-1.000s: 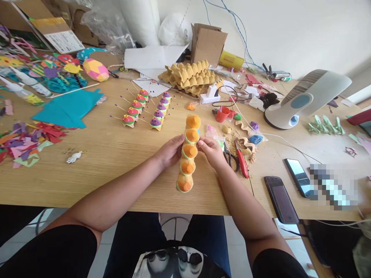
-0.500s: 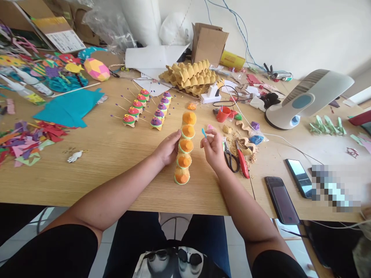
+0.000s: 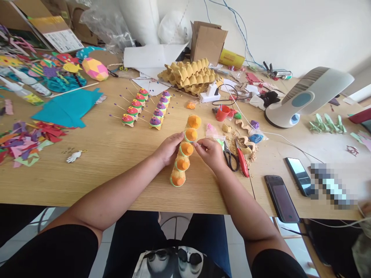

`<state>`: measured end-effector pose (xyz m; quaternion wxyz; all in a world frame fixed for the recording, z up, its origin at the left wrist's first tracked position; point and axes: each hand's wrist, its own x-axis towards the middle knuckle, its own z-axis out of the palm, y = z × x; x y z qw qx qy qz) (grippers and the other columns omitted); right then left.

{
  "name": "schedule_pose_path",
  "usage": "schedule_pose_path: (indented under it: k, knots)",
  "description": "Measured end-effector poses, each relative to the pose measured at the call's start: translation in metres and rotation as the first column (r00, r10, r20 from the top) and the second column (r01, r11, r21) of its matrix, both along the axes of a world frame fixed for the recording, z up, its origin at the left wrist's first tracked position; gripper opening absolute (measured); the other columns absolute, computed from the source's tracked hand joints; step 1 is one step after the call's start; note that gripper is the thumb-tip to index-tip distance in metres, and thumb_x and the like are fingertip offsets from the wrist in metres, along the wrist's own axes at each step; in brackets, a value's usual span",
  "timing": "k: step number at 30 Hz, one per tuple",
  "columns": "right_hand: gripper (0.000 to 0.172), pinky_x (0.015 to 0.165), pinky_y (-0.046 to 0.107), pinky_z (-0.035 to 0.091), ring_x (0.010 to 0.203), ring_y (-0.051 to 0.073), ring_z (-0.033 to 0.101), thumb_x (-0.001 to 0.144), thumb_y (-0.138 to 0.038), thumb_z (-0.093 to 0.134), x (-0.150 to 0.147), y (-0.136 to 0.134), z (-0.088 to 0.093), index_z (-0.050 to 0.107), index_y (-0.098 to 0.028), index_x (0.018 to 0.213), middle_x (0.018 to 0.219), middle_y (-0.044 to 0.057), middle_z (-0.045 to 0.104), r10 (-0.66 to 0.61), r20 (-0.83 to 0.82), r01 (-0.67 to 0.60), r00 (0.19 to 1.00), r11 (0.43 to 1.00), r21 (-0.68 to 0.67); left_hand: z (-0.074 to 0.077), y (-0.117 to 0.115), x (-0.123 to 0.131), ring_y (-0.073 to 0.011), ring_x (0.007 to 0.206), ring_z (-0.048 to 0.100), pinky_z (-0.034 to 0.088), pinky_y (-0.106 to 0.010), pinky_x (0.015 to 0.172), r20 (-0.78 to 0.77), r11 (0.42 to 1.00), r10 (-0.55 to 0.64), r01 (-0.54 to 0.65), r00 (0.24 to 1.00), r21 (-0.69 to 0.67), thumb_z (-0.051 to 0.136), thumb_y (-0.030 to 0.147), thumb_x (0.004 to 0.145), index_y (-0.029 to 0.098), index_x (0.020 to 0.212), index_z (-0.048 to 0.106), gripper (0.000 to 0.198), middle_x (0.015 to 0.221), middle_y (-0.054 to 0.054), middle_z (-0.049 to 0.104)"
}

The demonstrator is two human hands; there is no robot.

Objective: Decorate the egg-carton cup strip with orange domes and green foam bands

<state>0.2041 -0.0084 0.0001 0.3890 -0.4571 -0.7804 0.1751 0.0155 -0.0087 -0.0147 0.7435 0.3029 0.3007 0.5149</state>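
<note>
A strip of egg-carton cups (image 3: 183,164), capped in orange with pale green round the rims, tilts across in front of me. My left hand (image 3: 171,148) holds its left side near the upper cups, the thumb along the edge. My right hand (image 3: 210,152) is pinched closed at the right side, fingertips touching the strip between the second and third cups from the top. A small light-blue piece is in that pinch, mostly hidden by the fingers. Farther back stand two decorated strips, one red and green (image 3: 132,111), one purple (image 3: 158,112), with purple-tipped sticks.
Right of my hand lie black-handled scissors (image 3: 231,159), a red cutter (image 3: 242,160) and a red cup (image 3: 223,113). Two phones (image 3: 281,199) rest near the front edge. A white fan (image 3: 307,98) stands at right, egg trays (image 3: 188,77) behind, coloured scraps (image 3: 27,143) at left.
My right hand has moved left and slightly down, bringing the light-blue piece against the strip. The strip has tilted, its top shifting right and its bottom left, still in my left hand.
</note>
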Motion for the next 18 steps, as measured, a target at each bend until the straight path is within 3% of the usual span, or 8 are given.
schedule_pose_path:
  k: [7,12,18]
  knots:
    - [0.040,0.056,0.028,0.033,0.058,0.013,0.050,0.097,-0.049,0.060,-0.0001,-0.0009,0.0020,0.068,-0.020,0.071,0.058,0.000,0.056,0.009,0.050,-0.010,0.999,1.000,0.010,-0.0003,-0.0014,0.0023,-0.0156,0.062,0.064,0.048,-0.027,0.060,-0.025,0.999,0.034,-0.034,0.999,0.003,0.081,0.045,0.081,0.020,0.081,0.070,0.027,0.072,-0.002,0.070]
    - [0.031,0.061,0.029,0.035,0.062,0.014,0.051,0.099,-0.039,0.055,0.0017,-0.0010,0.0054,0.070,-0.020,0.079,0.063,0.001,0.059,0.049,0.095,-0.056,0.994,0.996,0.064,0.0030,-0.0024,0.0026,-0.0151,0.062,0.062,0.047,-0.027,0.061,-0.048,0.999,0.050,-0.049,0.998,0.011,0.081,0.045,0.081,0.019,0.080,0.070,0.028,0.071,-0.002,0.069]
    - [0.033,0.062,0.029,0.036,0.062,0.015,0.051,0.099,-0.037,0.056,0.0031,-0.0004,0.0031,0.068,-0.020,0.073,0.061,0.001,0.057,0.029,0.127,-0.044,0.991,0.992,0.117,0.0042,-0.0033,0.0025,-0.0133,0.060,0.061,0.046,-0.026,0.060,-0.068,0.998,0.060,-0.059,0.996,0.028,0.079,0.047,0.082,0.020,0.080,0.070,0.029,0.070,0.000,0.068]
